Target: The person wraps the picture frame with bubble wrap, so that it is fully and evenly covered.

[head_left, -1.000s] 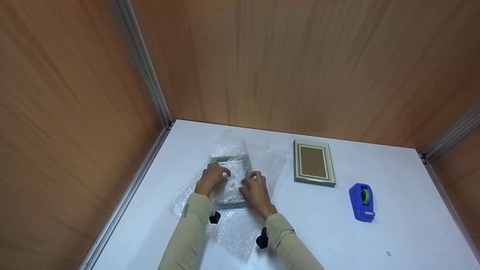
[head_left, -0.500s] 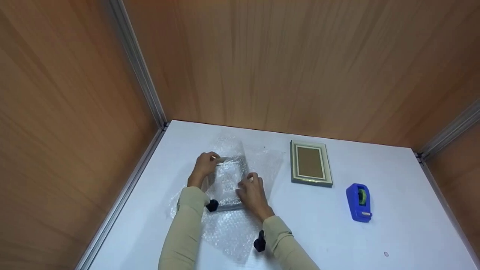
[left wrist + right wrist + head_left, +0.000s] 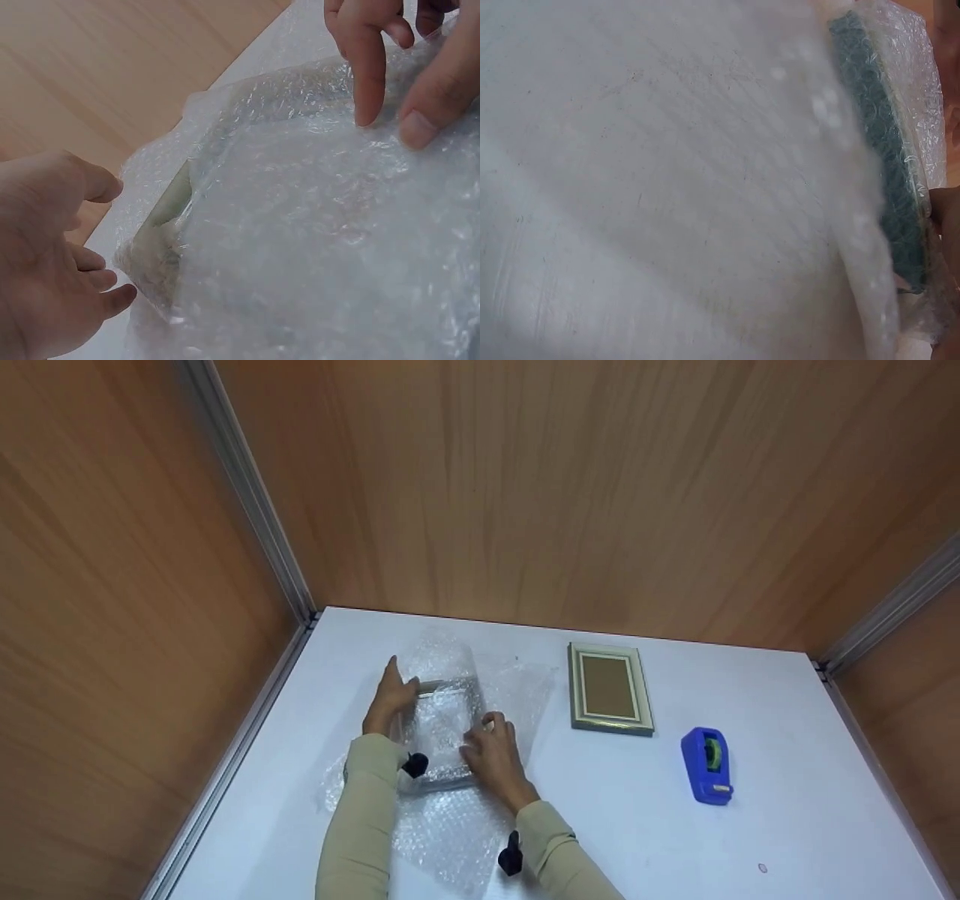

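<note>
A picture frame (image 3: 430,688) lies under a sheet of bubble wrap (image 3: 457,840), with part of its far edge bare. My left hand (image 3: 391,699) is at the frame's far left corner, thumb and fingers spread around the wrapped corner in the left wrist view. Fingertips and thumb of my right hand (image 3: 495,754) press down on the wrap along the frame's right side. From the right wrist, the frame's green side (image 3: 885,150) shows through the plastic, and the right hand is partly visible at the image edge.
To the right lies a second picture frame (image 3: 609,687) with a brown centre. Farther right stands a blue tape dispenser (image 3: 706,766) with a green roll. Wooden panels (image 3: 525,495) close off the back and sides of the white table (image 3: 600,802).
My left hand has moved from the middle of the wrap to the frame's far left corner, and its fingers have spread. The right hand stays on the right side.
</note>
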A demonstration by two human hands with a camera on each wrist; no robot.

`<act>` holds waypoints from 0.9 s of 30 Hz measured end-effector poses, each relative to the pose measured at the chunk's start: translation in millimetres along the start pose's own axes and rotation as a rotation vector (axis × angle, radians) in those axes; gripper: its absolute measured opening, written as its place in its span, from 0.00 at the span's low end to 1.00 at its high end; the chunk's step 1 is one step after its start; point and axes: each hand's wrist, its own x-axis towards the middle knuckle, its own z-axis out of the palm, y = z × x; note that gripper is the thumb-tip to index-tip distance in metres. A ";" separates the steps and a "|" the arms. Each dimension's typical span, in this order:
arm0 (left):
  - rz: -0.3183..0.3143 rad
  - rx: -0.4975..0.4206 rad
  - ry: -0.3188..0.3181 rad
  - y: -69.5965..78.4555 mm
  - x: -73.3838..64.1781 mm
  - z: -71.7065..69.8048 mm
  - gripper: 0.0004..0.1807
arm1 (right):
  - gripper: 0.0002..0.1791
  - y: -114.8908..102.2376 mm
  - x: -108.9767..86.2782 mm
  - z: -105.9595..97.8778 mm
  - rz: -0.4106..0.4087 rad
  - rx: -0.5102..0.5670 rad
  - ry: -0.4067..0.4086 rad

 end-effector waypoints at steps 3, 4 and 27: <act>-0.015 0.011 0.024 -1.4 0.6 -1.5 0.39 | 0.10 -2.3 -3.7 0.2 0.010 0.004 -0.022; -0.016 0.021 0.037 -1.5 0.5 -1.8 0.39 | 0.10 -3.0 -4.7 0.3 0.010 0.005 -0.028; 0.192 0.324 0.180 0.8 0.5 7.8 0.23 | 0.09 -4.3 -9.7 2.0 0.002 0.017 -0.022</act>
